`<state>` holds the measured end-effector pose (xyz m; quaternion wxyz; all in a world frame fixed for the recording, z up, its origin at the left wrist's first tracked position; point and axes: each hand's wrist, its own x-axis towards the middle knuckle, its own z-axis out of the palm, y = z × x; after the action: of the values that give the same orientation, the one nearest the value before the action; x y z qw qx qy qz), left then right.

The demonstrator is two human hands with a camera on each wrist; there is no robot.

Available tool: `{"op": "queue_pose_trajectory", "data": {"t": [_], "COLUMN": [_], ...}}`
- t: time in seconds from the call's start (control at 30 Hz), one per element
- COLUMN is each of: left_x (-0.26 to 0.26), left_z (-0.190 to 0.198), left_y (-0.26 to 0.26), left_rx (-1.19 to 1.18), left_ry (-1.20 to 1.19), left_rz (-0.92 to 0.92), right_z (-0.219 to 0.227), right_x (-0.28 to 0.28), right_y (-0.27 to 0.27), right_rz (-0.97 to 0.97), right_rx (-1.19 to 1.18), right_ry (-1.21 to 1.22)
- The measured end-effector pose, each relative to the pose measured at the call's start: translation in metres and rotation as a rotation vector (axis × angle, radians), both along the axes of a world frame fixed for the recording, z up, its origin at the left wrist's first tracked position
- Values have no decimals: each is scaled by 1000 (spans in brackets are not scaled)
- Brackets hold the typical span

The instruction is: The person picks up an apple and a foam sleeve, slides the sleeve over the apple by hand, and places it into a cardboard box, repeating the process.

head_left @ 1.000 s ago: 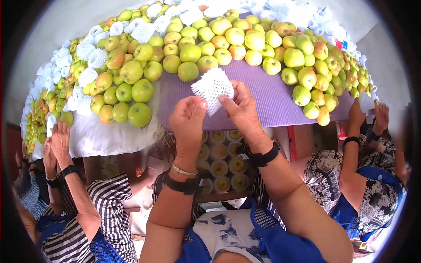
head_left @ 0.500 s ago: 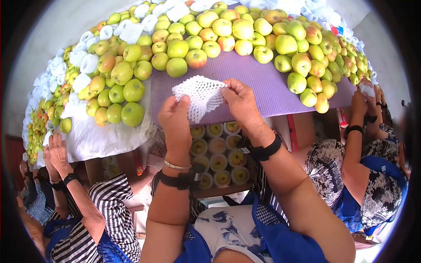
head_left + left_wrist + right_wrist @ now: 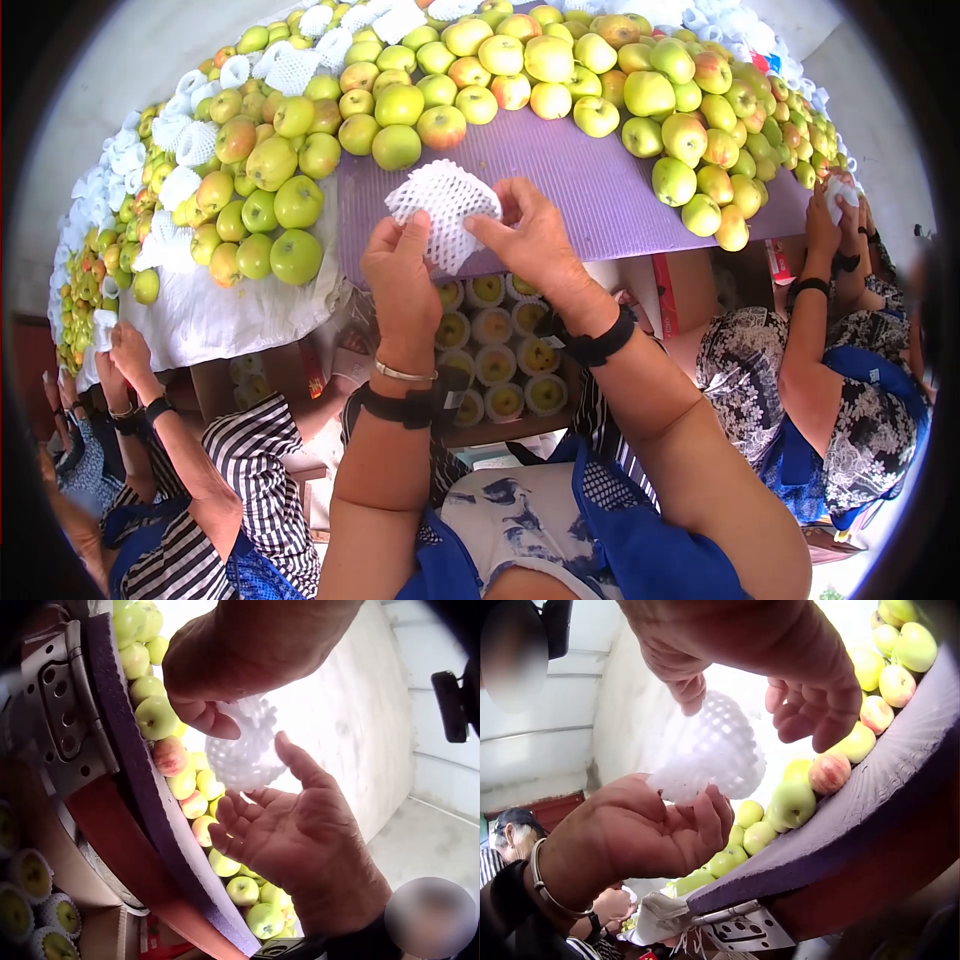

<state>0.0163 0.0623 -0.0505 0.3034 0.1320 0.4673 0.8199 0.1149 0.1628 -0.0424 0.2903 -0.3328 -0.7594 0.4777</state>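
Foam net (image 3: 443, 222), held in both hands above purple mat (image 3: 590, 190).
Left hand (image 3: 400, 270): thumb and curled fingers pinch net's lower edge. Right hand (image 3: 528, 245): thumb and forefinger pinch its right side, other fingers loose. Apples (image 3: 400, 100) heaped beyond mat.

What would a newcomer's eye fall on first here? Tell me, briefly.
First the white foam net, held up at the centre between the left hand and the right hand. Behind it, a great heap of apples rings the purple mat. Below the table edge, netted apples fill a box.
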Motion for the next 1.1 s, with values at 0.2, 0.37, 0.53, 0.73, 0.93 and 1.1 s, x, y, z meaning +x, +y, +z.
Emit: {"op": "queue_pose_trajectory", "data": {"t": [0.2, 0.37, 0.53, 0.73, 0.93, 1.1], "left_x": [-3, -6, -6, -1, -2, -20], "left_z": [-3, -7, -3, 5, 12, 4], "left_y": [-1, 5, 0, -2, -8, -13], "left_rx": [191, 296, 201, -111, -72, -30], "left_ry": [-236, -369, -319, 185, 89, -107], "left_rz": [-141, -276, -230, -134, -291, -356], "right_z": [-12, 1, 2, 24, 21, 11], "right_x": [2, 2, 12, 14, 22, 23], "right_y": [9, 4, 10, 8, 10, 20], "right_rz": [75, 99, 230, 237, 526, 640], "right_rx": [-321, -526, -590, -348, -577, -646], "right_ry": [154, 666, 579, 519, 296, 420]}}
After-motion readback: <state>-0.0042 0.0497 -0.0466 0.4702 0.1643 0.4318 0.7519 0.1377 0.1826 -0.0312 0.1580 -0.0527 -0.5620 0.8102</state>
